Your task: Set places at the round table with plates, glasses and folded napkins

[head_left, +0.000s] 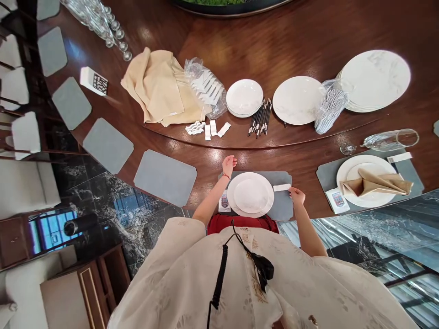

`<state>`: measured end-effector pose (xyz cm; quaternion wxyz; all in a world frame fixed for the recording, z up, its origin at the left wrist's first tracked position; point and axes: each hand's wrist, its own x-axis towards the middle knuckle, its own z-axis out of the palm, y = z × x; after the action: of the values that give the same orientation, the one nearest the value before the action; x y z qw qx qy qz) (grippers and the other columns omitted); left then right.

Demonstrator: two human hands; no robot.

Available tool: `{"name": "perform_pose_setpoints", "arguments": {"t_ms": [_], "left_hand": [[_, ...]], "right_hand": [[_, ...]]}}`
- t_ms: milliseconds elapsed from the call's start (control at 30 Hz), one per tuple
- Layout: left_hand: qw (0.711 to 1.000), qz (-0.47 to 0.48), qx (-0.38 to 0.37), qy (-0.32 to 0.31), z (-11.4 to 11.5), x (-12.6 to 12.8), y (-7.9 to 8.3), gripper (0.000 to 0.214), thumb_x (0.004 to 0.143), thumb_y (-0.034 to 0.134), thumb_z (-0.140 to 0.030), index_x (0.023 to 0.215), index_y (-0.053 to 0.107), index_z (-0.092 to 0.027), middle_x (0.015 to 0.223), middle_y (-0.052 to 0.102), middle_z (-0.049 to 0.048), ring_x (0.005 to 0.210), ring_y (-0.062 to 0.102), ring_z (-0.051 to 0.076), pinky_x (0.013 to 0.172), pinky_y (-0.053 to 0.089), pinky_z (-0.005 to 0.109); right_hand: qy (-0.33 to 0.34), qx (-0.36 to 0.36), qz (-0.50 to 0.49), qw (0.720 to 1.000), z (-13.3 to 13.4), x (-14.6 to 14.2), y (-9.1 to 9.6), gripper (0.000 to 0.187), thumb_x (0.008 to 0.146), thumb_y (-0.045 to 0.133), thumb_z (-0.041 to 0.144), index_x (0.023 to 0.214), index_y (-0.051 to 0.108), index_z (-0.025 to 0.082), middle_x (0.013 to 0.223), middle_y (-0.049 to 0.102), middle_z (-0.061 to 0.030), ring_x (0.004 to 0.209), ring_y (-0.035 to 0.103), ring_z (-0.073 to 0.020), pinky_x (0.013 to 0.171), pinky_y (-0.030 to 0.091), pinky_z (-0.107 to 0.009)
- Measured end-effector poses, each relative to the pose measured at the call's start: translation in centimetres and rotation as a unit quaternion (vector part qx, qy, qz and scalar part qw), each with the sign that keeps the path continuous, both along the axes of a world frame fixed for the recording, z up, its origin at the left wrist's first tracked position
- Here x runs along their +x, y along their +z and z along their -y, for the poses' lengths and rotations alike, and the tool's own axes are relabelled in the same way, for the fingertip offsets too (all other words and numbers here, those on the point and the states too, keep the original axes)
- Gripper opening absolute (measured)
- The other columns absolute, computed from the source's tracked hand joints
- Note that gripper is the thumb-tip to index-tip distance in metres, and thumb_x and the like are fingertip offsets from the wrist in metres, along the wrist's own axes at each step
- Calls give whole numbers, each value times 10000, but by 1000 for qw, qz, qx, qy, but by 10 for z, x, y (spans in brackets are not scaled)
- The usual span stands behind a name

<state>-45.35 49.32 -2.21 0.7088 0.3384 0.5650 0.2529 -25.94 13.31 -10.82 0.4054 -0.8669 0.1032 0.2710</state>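
My right hand (297,195) pinches the right end of a long white chopstick rest (281,187), which lies to the right of the plates on a grey placemat (284,208). A small white plate (252,196) is stacked on a larger white plate (233,208) in the middle of this mat. My left hand (229,165), with a red cord on its wrist, hovers by the mat's upper left edge, its fingers loosely stretched and nothing visible in them. Under the left side of the plates lies a white packet with a printed emblem (225,201).
On the raised inner surface are tan napkins (161,87), bagged white rests (207,89), small plates (244,96), black chopsticks (260,119), large plates (375,80) and a bag of wrapped packets (331,107). A set place with a folded napkin (373,183) and a lying glass (391,139) is at right.
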Motion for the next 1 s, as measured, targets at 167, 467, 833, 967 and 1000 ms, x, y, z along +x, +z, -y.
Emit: {"name": "perform_pose_setpoints", "arguments": {"t_ms": [167, 467, 833, 967, 1000], "left_hand": [[999, -17, -47, 2, 61, -19, -13, 84, 884, 709, -257, 901, 702, -176, 834, 705, 55, 724, 664, 133, 775, 542, 301], [998, -14, -50, 39, 56, -58, -13, 157, 856, 731, -331, 936, 693, -202, 773, 680, 27, 623, 590, 101, 642, 498, 233], [998, -47, -8, 51, 40, -76, -1, 141, 880, 704, -323, 909, 637, -202, 820, 645, 0, 662, 602, 85, 657, 495, 202], [999, -33, 3, 39, 61, -76, 6, 157, 893, 724, -333, 898, 632, -205, 832, 648, 9, 691, 600, 96, 685, 502, 220], [999, -35, 7, 31, 65, -77, 8, 168, 896, 731, -345, 903, 635, -207, 843, 650, 14, 704, 604, 101, 698, 506, 231]], "right_hand": [[75, -45, 60, 994, -5, 9, -2, 378, 665, 749, 529, 853, 775, 203, 760, 749, -93, 698, 718, -267, 615, 607, -366], [148, 38, 23, 988, -17, 28, 1, 555, 627, 826, 572, 987, 818, 150, 773, 731, -57, 716, 660, -201, 725, 594, -356], [108, -15, 82, 991, -30, 17, 7, 255, 778, 754, 400, 804, 775, 147, 909, 795, -107, 942, 726, -270, 906, 578, -379], [39, 25, 75, 996, -33, 13, 6, 308, 911, 624, 405, 861, 775, 141, 933, 790, -101, 906, 728, -229, 858, 589, -336], [13, 45, 63, 997, -31, 13, 6, 336, 947, 582, 412, 895, 774, 142, 942, 788, -98, 869, 725, -206, 822, 591, -315]]}}
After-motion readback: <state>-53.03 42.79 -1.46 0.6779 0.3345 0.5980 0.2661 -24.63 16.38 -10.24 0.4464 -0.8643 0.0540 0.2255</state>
